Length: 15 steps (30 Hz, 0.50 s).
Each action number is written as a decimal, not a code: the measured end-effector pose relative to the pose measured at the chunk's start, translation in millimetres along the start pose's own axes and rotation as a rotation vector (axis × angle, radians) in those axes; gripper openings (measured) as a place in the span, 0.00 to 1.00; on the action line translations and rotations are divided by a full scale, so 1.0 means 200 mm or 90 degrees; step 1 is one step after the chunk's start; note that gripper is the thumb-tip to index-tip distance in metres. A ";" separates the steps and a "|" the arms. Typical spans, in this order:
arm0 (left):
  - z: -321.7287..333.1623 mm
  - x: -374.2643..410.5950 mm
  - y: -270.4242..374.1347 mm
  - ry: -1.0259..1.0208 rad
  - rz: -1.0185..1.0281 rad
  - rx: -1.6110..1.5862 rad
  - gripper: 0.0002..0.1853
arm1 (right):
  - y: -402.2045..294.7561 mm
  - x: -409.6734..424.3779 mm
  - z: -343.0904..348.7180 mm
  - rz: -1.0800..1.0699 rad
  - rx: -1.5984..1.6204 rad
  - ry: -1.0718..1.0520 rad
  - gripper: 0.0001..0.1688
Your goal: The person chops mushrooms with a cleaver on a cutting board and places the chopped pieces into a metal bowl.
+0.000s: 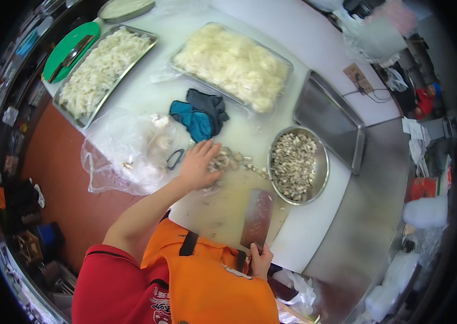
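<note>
My left hand [199, 167] lies palm down on the cutting board [212, 214], its thumb apart from the fingers. It touches a small pile of cut mushrooms [228, 158] that trails toward a steel bowl [325, 166]. Chopped mushrooms [295, 162] fill much of that bowl. In my right hand [261, 261] is the handle of a cleaver [257, 218], its broad blade over the board's right side. The dark handle loop of what look like scissors [175, 159] shows left of my left hand. What lies under my left palm is hidden.
A clear plastic bag [119, 150] holding pale food lies at left. Teal and grey cloths [200, 113] sit beyond my left hand. Farther back are a tray of white strips [103, 69], a plastic-covered tray [232, 60], a bare metal tray [329, 117] and a green lid-like disc [60, 52] with utensils.
</note>
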State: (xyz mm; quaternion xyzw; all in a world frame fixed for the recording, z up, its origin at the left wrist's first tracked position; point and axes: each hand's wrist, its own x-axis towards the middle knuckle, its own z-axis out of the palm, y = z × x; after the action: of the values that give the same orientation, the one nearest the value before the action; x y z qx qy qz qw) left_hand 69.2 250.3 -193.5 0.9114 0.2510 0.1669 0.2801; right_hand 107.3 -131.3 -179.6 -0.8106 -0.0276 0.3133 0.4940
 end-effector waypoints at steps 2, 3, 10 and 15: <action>0.00 0.01 -0.01 -0.008 0.022 -0.003 0.42 | 0.04 0.00 0.03 -0.001 0.036 -0.002 0.06; -0.01 0.01 -0.01 -0.011 0.031 -0.008 0.42 | 0.02 0.00 0.05 -0.003 0.054 -0.001 0.06; -0.01 -0.04 -0.01 -0.026 0.073 -0.048 0.39 | 0.01 0.01 0.06 0.024 0.053 -0.009 0.06; 0.07 -0.17 0.09 -0.081 0.131 -0.078 0.40 | 0.00 0.03 0.04 0.030 0.046 -0.015 0.06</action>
State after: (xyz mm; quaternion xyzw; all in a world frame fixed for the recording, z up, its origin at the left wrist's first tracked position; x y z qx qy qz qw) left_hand 53.5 212.3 -198.8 0.9222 0.1270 0.1515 0.3323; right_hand 108.7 -122.2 -184.8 -0.7888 -0.0028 0.3354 0.5151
